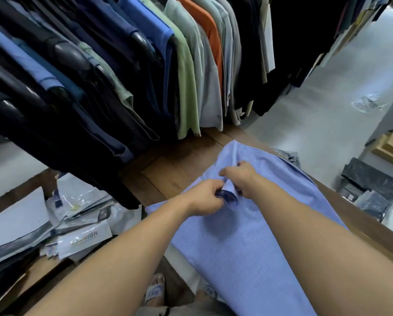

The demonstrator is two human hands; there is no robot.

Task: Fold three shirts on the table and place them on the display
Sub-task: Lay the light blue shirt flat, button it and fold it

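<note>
Tabletop (179, 165) under blue shirt (248, 247) — rack of hanging shirts (186, 76) behind, grey floor (327, 99).

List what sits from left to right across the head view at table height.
Heap of clear plastic-wrapped packaged clothes → left hand → right hand → black plastic-wrapped bundles. The light blue shirt that both hands pinch spans the middle, so it is left out.
</note>
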